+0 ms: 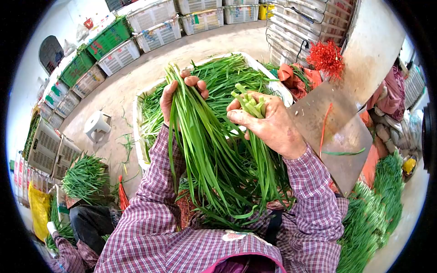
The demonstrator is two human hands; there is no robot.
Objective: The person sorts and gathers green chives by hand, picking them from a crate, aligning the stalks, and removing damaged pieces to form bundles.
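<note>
Fingers [193,81] of left hand [167,101] curled around larger chive bunch [193,123], gripping near the pale stalk ends. Right hand [278,123]: thumb and fingers closed on smaller chive bunch [251,104], cut ends up. Likely garlic chives; fisheye view limits certainty. Leaves of both bunches hang side by side toward the lap, over the near side of white crate [137,119], which holds loose chives [218,70].

Handling, judged: light, firmer at stalks, limp along leaves, easily creased, maybe slippery if damp. Best hold: snug around stalks, just below cut ends.

Right of crate: brown surface [302,120], red tie strip [325,129] near its middle, single leaf [344,153] toward its right edge. Co-worker's leg [91,223] lower left.
</note>
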